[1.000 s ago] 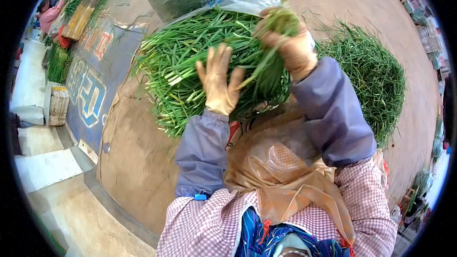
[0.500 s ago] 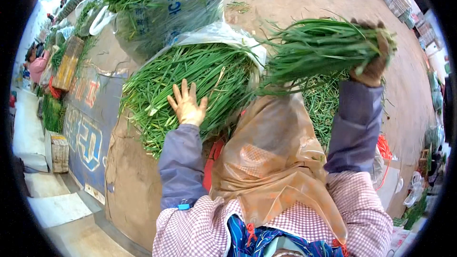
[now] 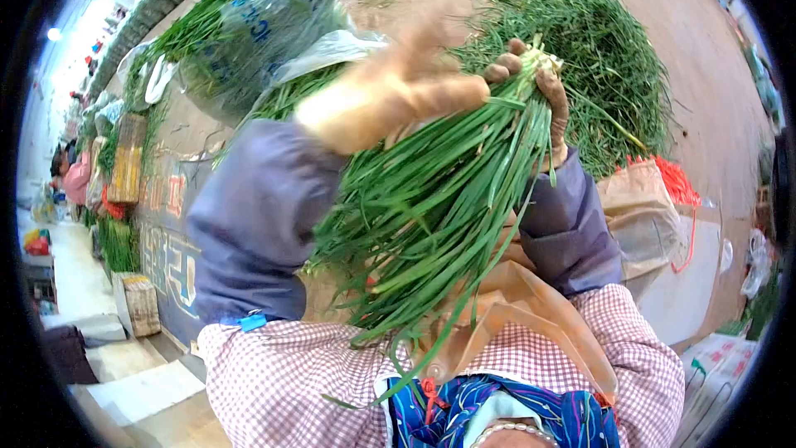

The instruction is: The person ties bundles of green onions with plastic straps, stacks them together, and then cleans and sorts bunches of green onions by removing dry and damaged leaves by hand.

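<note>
My right hand (image 3: pixel 543 87) is closed round the pale root end of a bunch of long green stalks (image 3: pixel 448 191), whose leaves hang down toward my lap. Over the upper left side of the bunch is my left hand (image 3: pixel 390 95), its fingers apart and smeared by motion. Behind the left forearm, more green stalks (image 3: pixel 303 91) lie in the mouth of a clear plastic bag (image 3: pixel 332 48). A large heap of loose green leaves (image 3: pixel 597 50) sits on the floor beyond my right hand.
A filled plastic bag with blue print (image 3: pixel 253 41) stands at the upper left. Right of my lap are a tan bag (image 3: pixel 638 211) and red string (image 3: pixel 676 181). A person in pink (image 3: pixel 76 176) is at the far left, near a wooden block (image 3: pixel 127 158).
The right hand has brought the bunch in from the right, its leaves now hanging down. My left hand has lifted off the bagged stalks and moved right and up. The view has shifted.
</note>
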`<state>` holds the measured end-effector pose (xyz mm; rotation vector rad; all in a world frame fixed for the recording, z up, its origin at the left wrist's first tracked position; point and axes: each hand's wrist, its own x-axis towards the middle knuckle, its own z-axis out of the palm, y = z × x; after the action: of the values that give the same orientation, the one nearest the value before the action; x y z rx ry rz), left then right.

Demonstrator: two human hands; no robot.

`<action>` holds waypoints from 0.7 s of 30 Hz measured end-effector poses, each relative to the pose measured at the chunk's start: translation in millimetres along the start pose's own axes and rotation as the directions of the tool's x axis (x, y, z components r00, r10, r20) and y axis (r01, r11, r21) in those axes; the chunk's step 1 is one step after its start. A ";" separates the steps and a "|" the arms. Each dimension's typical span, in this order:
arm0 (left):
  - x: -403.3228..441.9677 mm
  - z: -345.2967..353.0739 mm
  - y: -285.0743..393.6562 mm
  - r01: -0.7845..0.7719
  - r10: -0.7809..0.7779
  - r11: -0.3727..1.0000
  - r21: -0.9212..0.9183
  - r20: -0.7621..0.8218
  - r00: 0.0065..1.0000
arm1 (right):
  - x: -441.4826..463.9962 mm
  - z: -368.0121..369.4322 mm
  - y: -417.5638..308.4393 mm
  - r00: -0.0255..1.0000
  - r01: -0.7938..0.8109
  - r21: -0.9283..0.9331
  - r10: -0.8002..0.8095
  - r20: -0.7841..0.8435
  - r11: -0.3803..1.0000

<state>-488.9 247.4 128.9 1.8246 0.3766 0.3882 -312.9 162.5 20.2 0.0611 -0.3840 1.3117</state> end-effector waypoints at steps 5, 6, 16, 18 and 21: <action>-29.1 54.4 -70.8 0.517 -0.295 0.811 -0.274 0.570 0.766 | -22.2 -49.0 -60.4 0.998 0.063 -0.075 -0.064 -0.010 0.995; -44.7 57.0 -75.1 0.541 -0.296 0.796 -0.272 0.604 0.740 | -29.7 -63.9 -73.0 0.994 0.070 -0.085 -0.076 -0.072 0.994; -8.0 -12.5 -12.1 0.034 -0.040 0.910 0.413 0.005 0.999 | -35.4 -80.7 -75.6 0.996 0.031 -0.059 -0.035 -0.078 0.998; 26.6 18.1 -34.6 0.017 -0.042 0.959 0.283 0.083 0.996 | -31.0 -73.8 -74.7 0.999 0.038 -0.067 -0.040 -0.035 0.997; 44.0 79.8 -82.6 0.246 -0.173 0.943 -0.225 0.301 0.938 | -31.3 -60.9 -79.3 0.998 0.058 -0.016 -0.058 -0.010 0.998</action>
<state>-418.9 221.5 31.1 1.5358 0.3074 0.0259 -229.4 128.2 -32.9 0.0515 -0.3808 1.2512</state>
